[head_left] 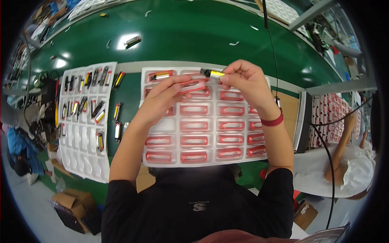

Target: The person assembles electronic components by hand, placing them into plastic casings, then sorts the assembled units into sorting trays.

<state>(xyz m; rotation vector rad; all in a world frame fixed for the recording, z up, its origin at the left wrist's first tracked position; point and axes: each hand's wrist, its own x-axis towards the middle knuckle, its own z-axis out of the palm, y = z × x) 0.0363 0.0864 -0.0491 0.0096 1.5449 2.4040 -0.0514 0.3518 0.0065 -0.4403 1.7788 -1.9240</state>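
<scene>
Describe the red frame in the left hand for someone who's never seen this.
Find the big white compartment tray at centre. Over its upper part, the left hand holds a red frame. Other frames sit in compartments; this one is finger-held.

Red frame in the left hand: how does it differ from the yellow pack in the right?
The red frame is an outline around an open middle; the yellow pack shows no opening. The frame is plain red; the pack has yellow, pale and dark parts. Both are elongated.
</scene>
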